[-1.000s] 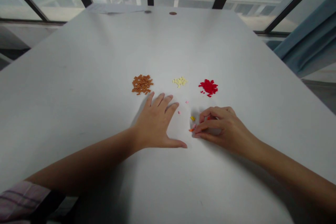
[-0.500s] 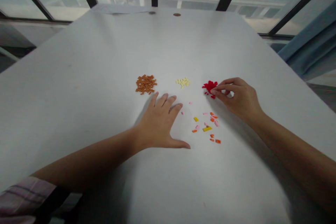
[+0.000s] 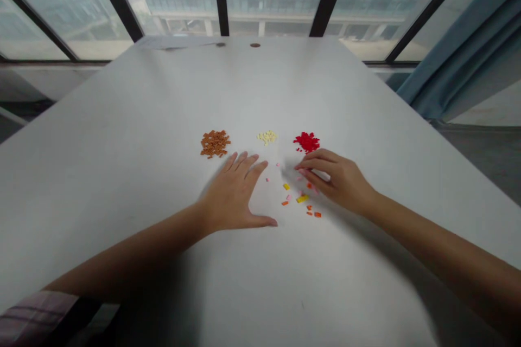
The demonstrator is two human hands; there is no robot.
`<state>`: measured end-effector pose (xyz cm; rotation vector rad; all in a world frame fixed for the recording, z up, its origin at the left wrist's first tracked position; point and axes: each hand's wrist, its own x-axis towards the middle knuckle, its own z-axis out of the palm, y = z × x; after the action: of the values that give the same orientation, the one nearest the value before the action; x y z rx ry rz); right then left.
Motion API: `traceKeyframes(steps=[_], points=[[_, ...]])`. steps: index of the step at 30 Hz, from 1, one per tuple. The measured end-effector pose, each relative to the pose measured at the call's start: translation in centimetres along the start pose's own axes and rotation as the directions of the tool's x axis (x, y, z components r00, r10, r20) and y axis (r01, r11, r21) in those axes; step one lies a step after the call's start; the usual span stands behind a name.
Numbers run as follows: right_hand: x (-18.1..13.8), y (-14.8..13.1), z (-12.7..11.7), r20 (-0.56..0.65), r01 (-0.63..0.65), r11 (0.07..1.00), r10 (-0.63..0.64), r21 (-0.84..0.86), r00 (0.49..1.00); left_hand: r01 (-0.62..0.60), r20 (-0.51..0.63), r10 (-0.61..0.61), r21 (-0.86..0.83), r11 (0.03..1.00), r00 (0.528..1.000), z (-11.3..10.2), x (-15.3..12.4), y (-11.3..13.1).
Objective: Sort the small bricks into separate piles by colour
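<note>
My left hand [image 3: 236,195] lies flat on the white table [image 3: 122,135] with its fingers spread, holding nothing. Just beyond its fingertips sits a brown pile of small pieces [image 3: 214,143]. My right hand [image 3: 337,179] hovers low over a scatter of loose orange, yellow and pink pieces [image 3: 299,200], its fingers curled and drawn together near the table; whether anything is between them is hidden. A pale yellow pile [image 3: 267,136] and a red pile [image 3: 306,141] lie in a row with the brown one, the red pile just above my right fingers.
The table runs back to a wall of windows with dark frames [image 3: 323,2]. Two round holes [image 3: 255,45] sit near the table's far edge. A blue-grey curtain [image 3: 459,54] hangs at the right.
My right hand went from the loose pieces to the red pile, then came back down and left toward the loose pieces. My left hand stayed flat. The camera tilted up a little.
</note>
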<state>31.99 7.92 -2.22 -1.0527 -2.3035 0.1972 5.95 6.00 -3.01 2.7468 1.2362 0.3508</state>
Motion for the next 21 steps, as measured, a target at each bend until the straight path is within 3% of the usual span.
traceKeyframes(steps=[3,7,13,17,21], points=[[0.1,-0.2,1.1,0.086,0.019,0.998,-0.024,0.061,0.996,-0.022,-0.003,0.022,-0.029,0.999,1.000,-1.4,-0.7,0.0],[0.6,-0.3,2.6,0.139,-0.016,0.989,-0.005,0.147,0.990,0.019,-0.020,-0.020,-0.081,0.997,1.000,-3.3,-3.5,-1.2],[0.0,-3.5,3.9,0.191,0.043,0.965,-0.095,0.259,0.977,0.131,0.052,-0.128,-0.064,0.989,0.990,-3.1,-7.7,-2.3],[-0.5,-5.6,4.0,0.207,0.066,0.945,-0.138,0.322,0.969,0.053,0.067,-0.050,-0.037,0.998,0.996,-2.5,-7.1,-1.4],[-0.5,-5.0,2.8,0.189,-0.003,0.952,-0.058,0.308,0.980,0.019,-0.065,-0.019,0.005,1.000,0.998,-2.1,-5.3,-1.3]])
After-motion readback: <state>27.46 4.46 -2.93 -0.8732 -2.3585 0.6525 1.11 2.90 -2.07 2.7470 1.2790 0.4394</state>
